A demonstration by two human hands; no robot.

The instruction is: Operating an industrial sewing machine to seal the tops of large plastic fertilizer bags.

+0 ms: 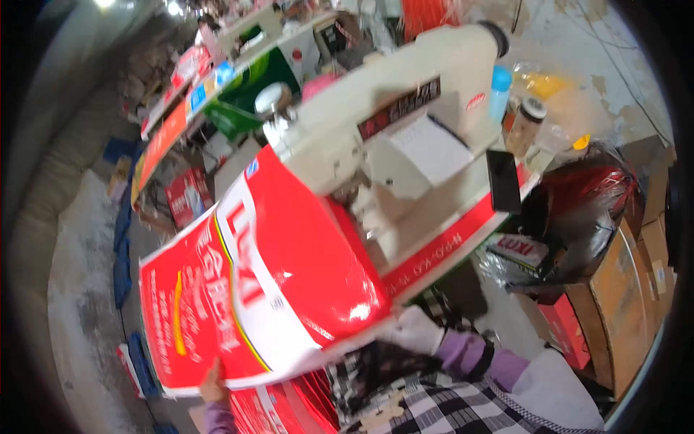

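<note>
The red-and-white printed bag [303, 253] slants across the near side of the cream sewing machine [325, 116], its upper corner just beside the machine's head and its right end by the red-edged bench [470, 230]. The left hand [213, 385] looks closed on the bag's lower edge, thumb on the printed face. The right hand [413, 329] is at the bag's lower right edge — its fingers are blurred and partly hidden, so I cannot tell how far they close or whether they grip.

Handling it well probably means supporting both ends, keeping the panel flat and the loose edge clear of the machine's head.

The long axis seems to run left to right, rising toward the right; the printed face points up toward the viewer — its large lettering reads down the panel.
</note>
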